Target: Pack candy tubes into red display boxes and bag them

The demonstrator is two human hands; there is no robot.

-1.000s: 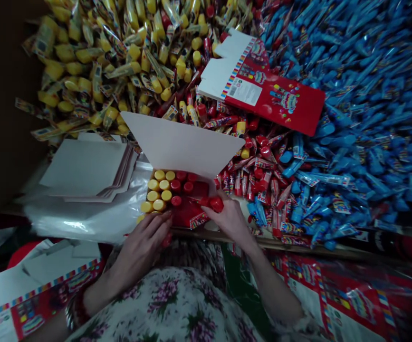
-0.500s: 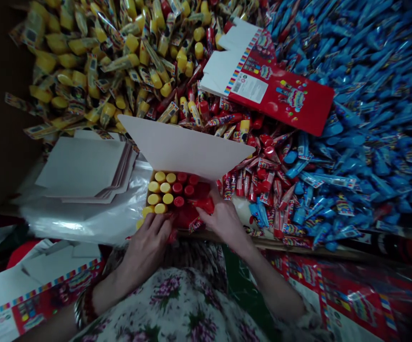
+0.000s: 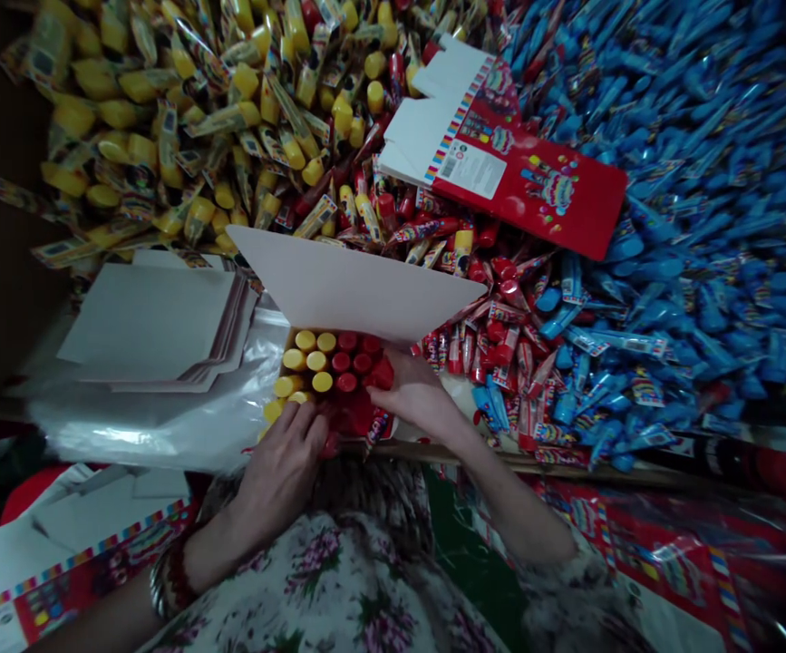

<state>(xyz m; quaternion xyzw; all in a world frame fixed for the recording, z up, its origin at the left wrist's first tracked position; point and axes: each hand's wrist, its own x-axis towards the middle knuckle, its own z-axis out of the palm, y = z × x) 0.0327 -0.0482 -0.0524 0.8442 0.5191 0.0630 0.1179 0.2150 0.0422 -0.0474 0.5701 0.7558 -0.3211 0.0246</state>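
Observation:
An open box [image 3: 338, 413] sits before me with its white lid flap [image 3: 358, 286] raised at the back. Yellow-capped tubes [image 3: 295, 360] stand in rows at its left, and red-capped tubes [image 3: 346, 361] stand beside them. My right hand [image 3: 416, 394] is closed on a red wrapped candy tube [image 3: 380, 372] inside the right part of the box. Curled over the near-left side, my left hand [image 3: 290, 453] has its fingers pressed together. Something red shows at its fingertips, but I cannot make out what. A wrapper end [image 3: 377, 426] shows at the box's near side.
Heaps of yellow tubes [image 3: 140, 82], red tubes [image 3: 501, 336] and blue tubes [image 3: 705, 181] cover the back and right. A flat red carton [image 3: 556, 190] lies on them. White card pieces [image 3: 154, 317] rest on clear plastic [image 3: 161, 426] at left. More cartons [image 3: 93, 562] lie at the lower left.
My right hand has moved slightly up and back, bringing the red tube closer to the standing red caps. My left hand stays at the box's near-left side.

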